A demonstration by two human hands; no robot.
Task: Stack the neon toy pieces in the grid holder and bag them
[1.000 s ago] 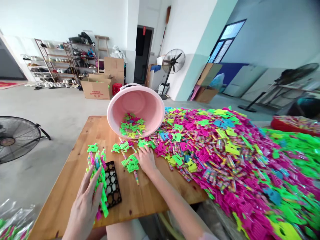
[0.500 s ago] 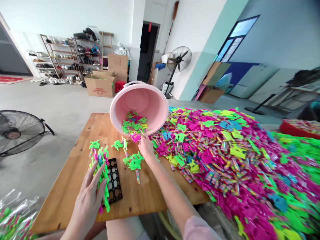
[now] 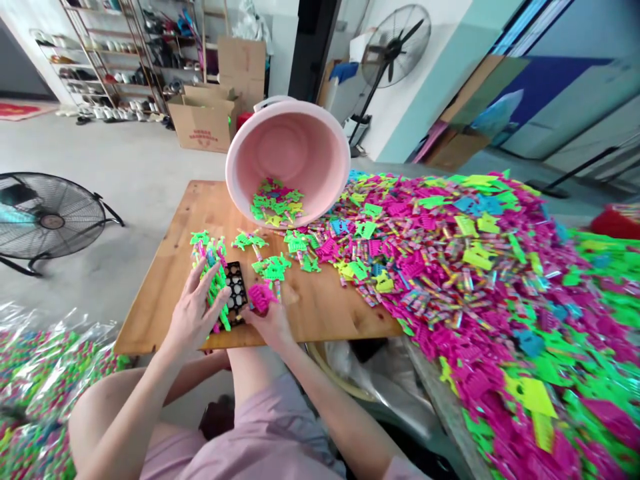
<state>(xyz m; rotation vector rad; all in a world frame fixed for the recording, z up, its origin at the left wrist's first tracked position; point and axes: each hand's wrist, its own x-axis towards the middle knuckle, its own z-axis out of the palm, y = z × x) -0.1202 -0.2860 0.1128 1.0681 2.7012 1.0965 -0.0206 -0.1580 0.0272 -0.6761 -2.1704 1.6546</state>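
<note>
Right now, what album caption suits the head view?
Left hand against mostly green pieces, right hand holding a magenta one by a black tray.

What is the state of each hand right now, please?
Left hand: open, fingers slightly spread against the row of mostly green pieces.
Right hand: closed, holding a pink piece between thumb and fingers.

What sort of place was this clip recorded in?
Likely a small workshop: a big heap of bright plastic pieces spreads onto a wooden table, clear bags of similar pieces lie at lower left, and an open cardboard box stands beyond.
</note>
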